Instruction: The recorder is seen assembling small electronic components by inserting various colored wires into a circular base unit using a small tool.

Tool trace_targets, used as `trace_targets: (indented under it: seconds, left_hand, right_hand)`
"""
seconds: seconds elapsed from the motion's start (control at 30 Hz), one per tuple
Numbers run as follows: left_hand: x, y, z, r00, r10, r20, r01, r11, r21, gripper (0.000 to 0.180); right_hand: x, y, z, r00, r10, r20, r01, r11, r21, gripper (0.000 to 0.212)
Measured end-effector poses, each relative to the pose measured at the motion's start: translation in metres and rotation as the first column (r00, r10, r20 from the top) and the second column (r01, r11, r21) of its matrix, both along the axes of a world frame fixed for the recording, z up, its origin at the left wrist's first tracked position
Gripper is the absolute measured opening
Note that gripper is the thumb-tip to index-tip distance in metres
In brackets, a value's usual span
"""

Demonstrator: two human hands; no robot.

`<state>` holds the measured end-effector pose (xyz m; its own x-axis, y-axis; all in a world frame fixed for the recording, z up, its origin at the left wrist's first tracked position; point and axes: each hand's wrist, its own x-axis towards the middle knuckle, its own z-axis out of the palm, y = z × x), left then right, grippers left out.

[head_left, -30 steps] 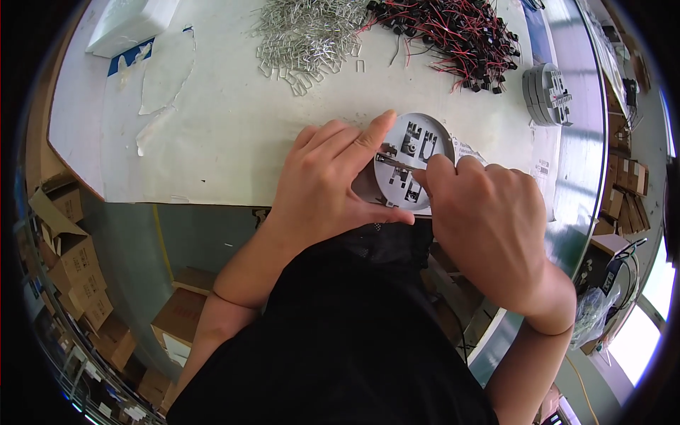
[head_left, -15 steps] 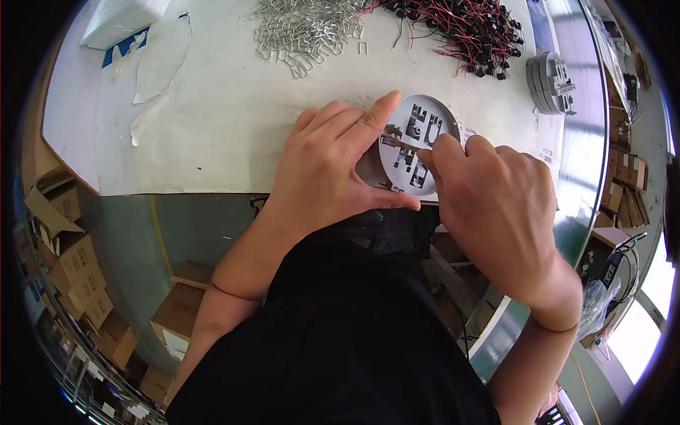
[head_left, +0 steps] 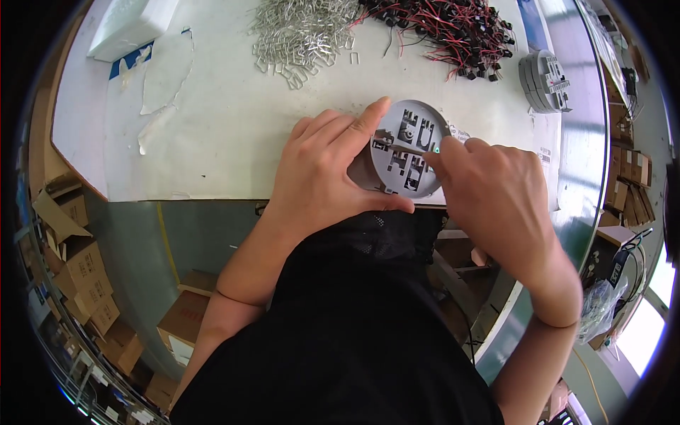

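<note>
A round grey plastic housing with cut-out slots and a raised rim stands tilted near the front edge of the table. My left hand grips it from the left, thumb low on the rim and index finger at its upper edge. In my right hand, closed fingers hold a slim metal tool, perhaps tweezers; its far end is hidden in the fist. The tool's tip meets a small metal part at the left side of the housing's face.
Bent metal wire clips lie heaped at the back. Beside them is a pile of black components with red leads. Several similar grey housings are stacked at the right. A white foam box stands back left; cardboard boxes line the floor.
The view has shifted slightly. My left hand keeps its hold on the housing, and the tool in my right hand still reaches the small metal part, now at a flatter angle.
</note>
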<state>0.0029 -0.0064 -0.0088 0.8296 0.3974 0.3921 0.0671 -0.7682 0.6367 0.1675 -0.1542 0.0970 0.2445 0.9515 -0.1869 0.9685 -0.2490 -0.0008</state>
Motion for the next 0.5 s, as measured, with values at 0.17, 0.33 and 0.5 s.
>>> trace_targets:
  seconds: [0.17,0.33,0.5]
  left_hand:
    - [0.0,0.006,0.004,0.998,-0.029,-0.049,0.027,0.998,-0.051,0.111]
    - [-0.006,0.024,0.015,0.97,-0.243,-0.017,0.237,0.955,-0.179,0.103]
    - [-0.004,0.006,0.015,0.987,-0.159,0.034,0.151,0.819,-0.554,0.08]
  right_hand:
    - [-0.007,-0.024,-0.027,0.879,0.061,-0.473,0.145,0.911,0.387,0.029]
    - [-0.028,-0.04,-0.075,0.933,0.031,-0.358,0.188,0.806,0.561,0.046]
    - [-0.031,-0.041,-0.089,0.934,0.143,-0.328,0.178,0.609,0.773,0.045]
